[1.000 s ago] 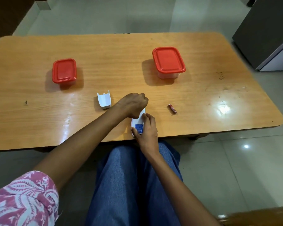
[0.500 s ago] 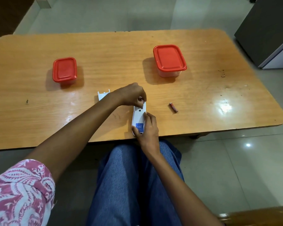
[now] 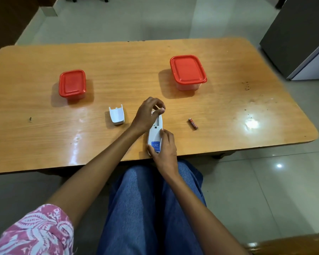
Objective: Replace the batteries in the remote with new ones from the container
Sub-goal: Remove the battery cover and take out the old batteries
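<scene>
Small container [image 3: 72, 83] lidded. Battery cover [image 3: 116, 115] parked clear of the work. Left hand [image 3: 145, 115] pinches what looks like a cell [image 3: 162, 108] over the open bay, probably to lift it out. Right hand [image 3: 166, 150] grips the remote [image 3: 154, 138] and pins it flat at the table's near edge. Loose battery [image 3: 192, 123] lies just right.

White remote [image 3: 155, 137] is lying back-up at the surface [image 3: 247, 111] near edge, compartment open; battery [image 3: 192, 123] lying right, cover [image 3: 116, 115] left; small container [image 3: 72, 83] and big container [image 3: 187, 71] sitting closed behind.
</scene>
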